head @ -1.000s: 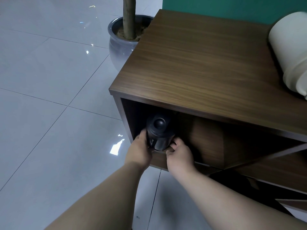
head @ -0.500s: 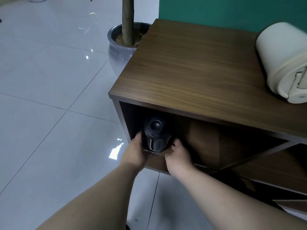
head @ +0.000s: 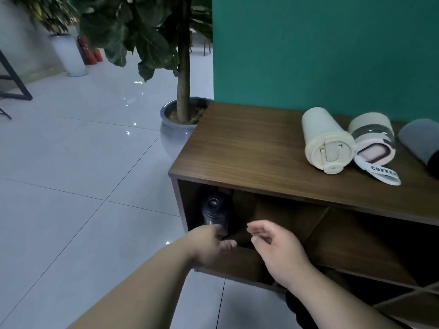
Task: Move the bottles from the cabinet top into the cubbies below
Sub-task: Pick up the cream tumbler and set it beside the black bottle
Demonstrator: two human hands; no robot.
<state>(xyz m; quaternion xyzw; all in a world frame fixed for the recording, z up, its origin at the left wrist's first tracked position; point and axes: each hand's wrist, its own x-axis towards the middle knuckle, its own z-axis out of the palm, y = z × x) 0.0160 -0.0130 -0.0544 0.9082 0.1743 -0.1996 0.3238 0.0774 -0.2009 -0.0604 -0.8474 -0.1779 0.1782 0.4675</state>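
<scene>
A black bottle (head: 215, 211) lies in the leftmost cubby of the brown wooden cabinet (head: 249, 148), its cap end facing me. My left hand (head: 211, 245) hovers just in front of it, fingers loose, holding nothing. My right hand (head: 273, 243) is beside it, open and empty, in front of the cubby. On the cabinet top lie a cream bottle (head: 326, 143), a pink-lidded glass bottle (head: 373, 141) with a "COFFEE" strap, and a grey bottle (head: 420, 141) at the right edge.
A potted tree (head: 183, 119) in a grey pot stands on the tiled floor against the cabinet's left end. A teal wall (head: 320, 51) rises behind the cabinet. More diagonal cubbies (head: 370, 245) open to the right. A white planter (head: 70, 55) stands far left.
Both hands have let go of the black bottle and drawn back from the cubby, fingers opening. The view has tilted up, bringing the other bottles on top into sight.
</scene>
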